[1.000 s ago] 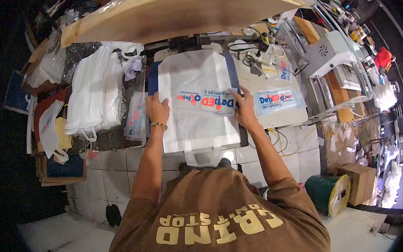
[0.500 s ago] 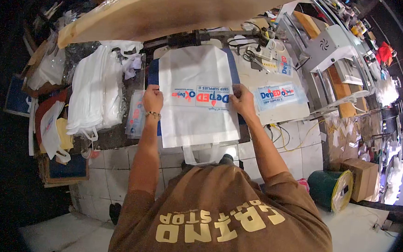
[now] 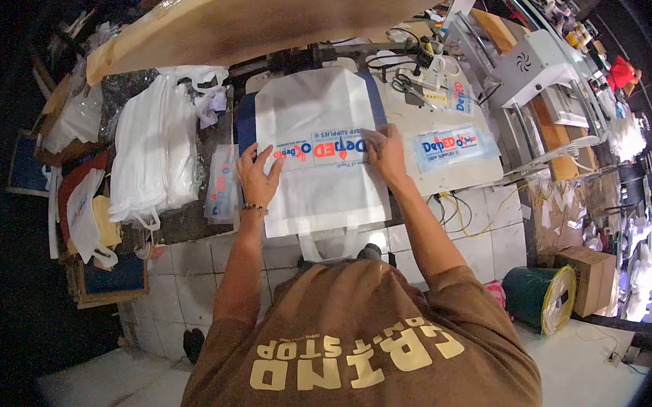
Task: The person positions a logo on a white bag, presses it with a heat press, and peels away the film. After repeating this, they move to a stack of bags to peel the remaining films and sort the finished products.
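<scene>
A white tote bag (image 3: pixel 319 196) lies flat on a dark blue pad (image 3: pixel 246 120), its handles toward my body. Across its middle is a strip with red and blue "DepED" lettering (image 3: pixel 322 149). My left hand (image 3: pixel 259 175) has its fingers spread at the strip's left end, over the bag's left edge. On the opposite side my right hand (image 3: pixel 388 159) reaches in from the bag's right edge, fingers stretched out over the end of the lettering.
A stack of white bags (image 3: pixel 150 148) lies to the left, beside printed sheets (image 3: pixel 221 186). More printed film (image 3: pixel 452 148) is on the pale table at right, near scissors (image 3: pixel 408 85). A wooden board (image 3: pixel 277 21) overhangs the back. A white machine (image 3: pixel 528 67) stands at far right.
Both hands have let go of the bag's side edges. My left hand has opened and moved inward and toward me; my right fingers have shifted upward and inward onto the lettering.
</scene>
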The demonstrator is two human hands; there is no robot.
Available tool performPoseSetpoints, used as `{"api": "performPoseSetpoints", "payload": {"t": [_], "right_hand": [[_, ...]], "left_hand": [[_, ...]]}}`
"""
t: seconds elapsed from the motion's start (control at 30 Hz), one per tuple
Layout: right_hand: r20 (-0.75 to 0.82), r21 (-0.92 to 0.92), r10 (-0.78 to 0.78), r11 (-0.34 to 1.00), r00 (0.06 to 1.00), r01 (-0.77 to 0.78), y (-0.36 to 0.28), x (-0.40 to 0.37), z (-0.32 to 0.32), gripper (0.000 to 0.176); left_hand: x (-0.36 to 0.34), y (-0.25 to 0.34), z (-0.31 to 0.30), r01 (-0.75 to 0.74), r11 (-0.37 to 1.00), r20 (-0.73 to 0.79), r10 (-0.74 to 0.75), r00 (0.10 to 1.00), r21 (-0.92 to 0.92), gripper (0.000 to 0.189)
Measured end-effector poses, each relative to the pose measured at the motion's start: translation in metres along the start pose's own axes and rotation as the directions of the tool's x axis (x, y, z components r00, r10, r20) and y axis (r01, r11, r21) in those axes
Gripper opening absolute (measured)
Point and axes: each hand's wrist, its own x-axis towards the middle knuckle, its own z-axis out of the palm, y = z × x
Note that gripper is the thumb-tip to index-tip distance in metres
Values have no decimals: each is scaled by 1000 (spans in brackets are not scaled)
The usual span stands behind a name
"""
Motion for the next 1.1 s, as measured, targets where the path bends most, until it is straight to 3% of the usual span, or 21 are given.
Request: {"api": "performPoseSetpoints", "payload": {"t": [0.03,0.2,0.37,0.47,0.63,0.77,0.83,1.1], "right_hand": [[-22,-27,-55,998,998,54,2,1,1,26],[-33,-35,-55,998,998,54,0,3,-2,25],[-14,-37,-67,997,998,67,-1,6,1,26],[-30,80,0,997,1000,2,2,8,8,27],[78,210,188,957,979,-201,2,15,8,27],[60,99,118,987,991,-123,10,16,10,26],[12,61,-35,998,999,35,9,12,9,24],[27,91,-2,996,1000,0,0,7,7,19]], "left_hand": [[0,0,0,1,1000,4,-1,1000,1,43],[1,6,2,6,999,-92,-9,996,-31,42],[2,-7,10,-2,1000,-89,0,996,-17,39],[3,-14,12,-16,999,-102,11,995,-49,37],[5,-18,8,-4,987,-111,-14,994,-158,38],[5,-17,9,43,977,-69,-59,996,-209,35],[5,-15,7,60,976,-57,-73,996,-209,34],[6,-6,3,46,994,-51,-51,997,-95,29]]}}
